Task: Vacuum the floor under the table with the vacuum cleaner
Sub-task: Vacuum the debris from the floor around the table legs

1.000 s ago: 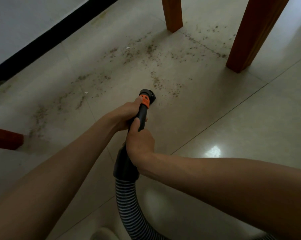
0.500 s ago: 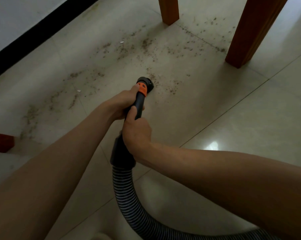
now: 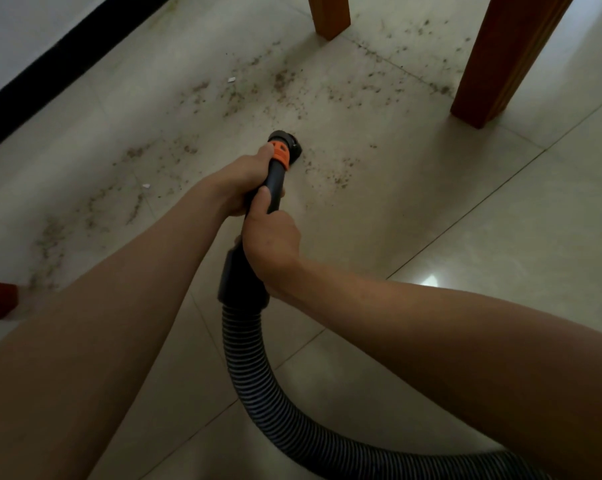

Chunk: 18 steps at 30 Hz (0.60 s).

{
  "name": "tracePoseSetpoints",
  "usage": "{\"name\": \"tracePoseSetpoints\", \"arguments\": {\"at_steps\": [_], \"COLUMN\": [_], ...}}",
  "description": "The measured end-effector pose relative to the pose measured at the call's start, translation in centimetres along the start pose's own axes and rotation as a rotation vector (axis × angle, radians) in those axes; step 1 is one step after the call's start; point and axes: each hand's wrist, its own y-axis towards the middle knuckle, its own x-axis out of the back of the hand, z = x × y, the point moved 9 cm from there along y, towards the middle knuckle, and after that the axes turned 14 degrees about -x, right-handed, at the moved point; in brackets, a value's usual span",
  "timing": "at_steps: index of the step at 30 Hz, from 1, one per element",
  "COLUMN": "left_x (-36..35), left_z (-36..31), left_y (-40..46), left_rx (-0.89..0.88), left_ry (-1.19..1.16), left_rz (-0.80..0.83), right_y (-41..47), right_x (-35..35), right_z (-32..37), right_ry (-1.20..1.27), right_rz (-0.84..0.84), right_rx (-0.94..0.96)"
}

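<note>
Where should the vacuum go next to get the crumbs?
Probably a short push forward and to the right: the nozzle, held by the left hand and right hand, sits beside a patch of dirt specks on the floor tile.

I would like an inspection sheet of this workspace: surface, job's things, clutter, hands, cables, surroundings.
Surface: pale tiled floor, dark crumbs scattered widely.
Job's things: vacuum nozzle with orange collar at the floor; ribbed hose trails back.
Clutter: white scraps.
Hands: left hand grips the tube in front; right hand grips behind.
Cables: nothing seen.
Surroundings: wooden table legs, black skirting, white wall.
</note>
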Motion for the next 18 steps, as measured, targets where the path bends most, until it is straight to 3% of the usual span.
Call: {"name": "tracePoseSetpoints", "arguments": {"at_steps": [10, 18], "left_x": [0.1, -0.3], "left_z": [-1.2, 1.0], "left_y": [2.7, 1.8], "left_rx": [-0.036, -0.029], "left_ry": [-0.009, -0.054], "left_rz": [-0.054, -0.069], "right_y": [1.7, 1.4], "right_x": [0.7, 0.1], "right_z": [2.0, -0.8], "right_ry": [0.069, 0.108], "right_rz": [0.062, 0.111], "right_rx": [0.02, -0.05]}}
